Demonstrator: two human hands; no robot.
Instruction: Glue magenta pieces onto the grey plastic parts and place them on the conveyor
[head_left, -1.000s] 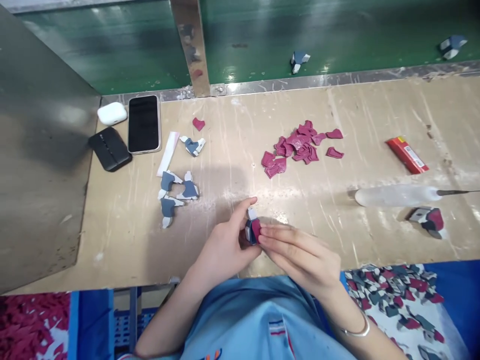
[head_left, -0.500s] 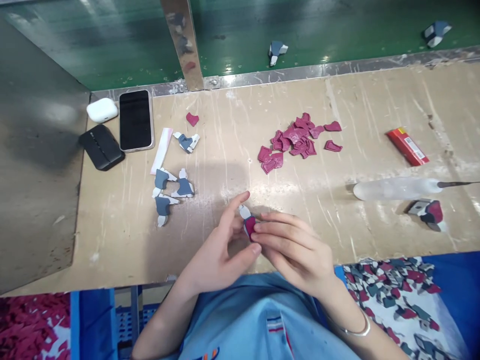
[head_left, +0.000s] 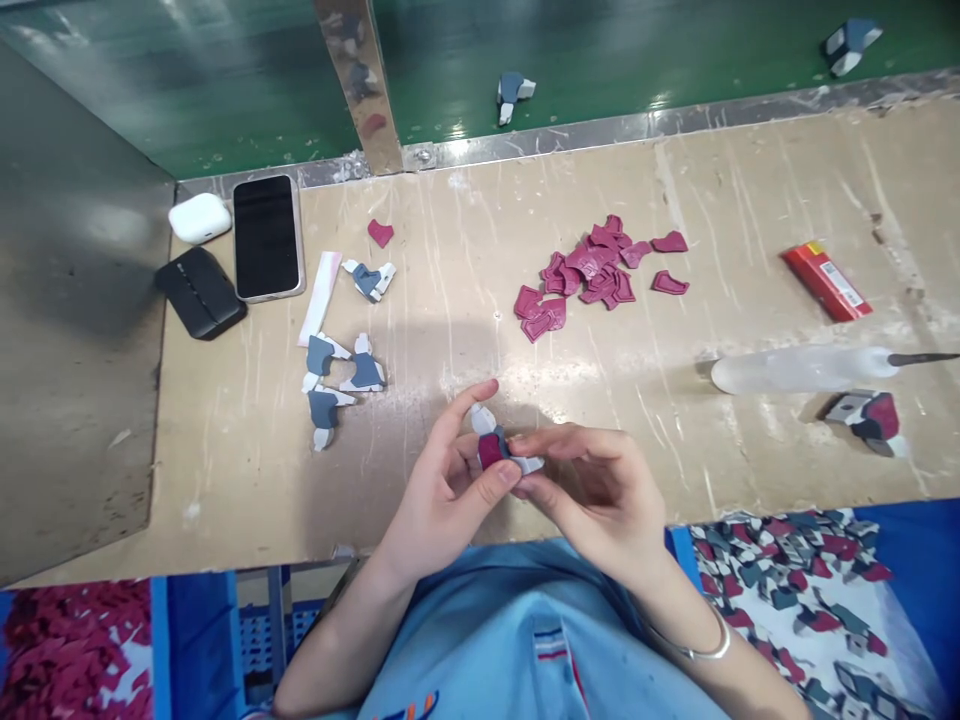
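Note:
Between my two hands is a small grey-white-and-blue plastic part (head_left: 484, 420) with a maroon panel on its face, held just above the bench near its front edge. My left hand (head_left: 450, 490) grips it, thumb on the lower side of the panel and index finger stretched out past it. My right hand (head_left: 600, 490) pinches its right end between thumb and fingertips. Beyond the hands lies a pile of loose maroon pieces (head_left: 592, 262). Several similar grey-blue parts (head_left: 367, 368) lie to the left, with one single maroon piece (head_left: 380, 233) behind them.
A phone (head_left: 266, 238), a white case (head_left: 199, 218) and a black box (head_left: 201, 293) sit at the left. To the right are a red packet (head_left: 827, 282), a translucent bottle (head_left: 802, 370) and an assembled part (head_left: 870, 420). Bins of maroon pieces (head_left: 79, 645) and parts (head_left: 795, 590) stand below. Behind runs a green belt (head_left: 637, 60).
The held part has turned, so its white right arm now shows. My right fingers have shifted from covering the panel to the part's right end. Parts on the green belt have moved left.

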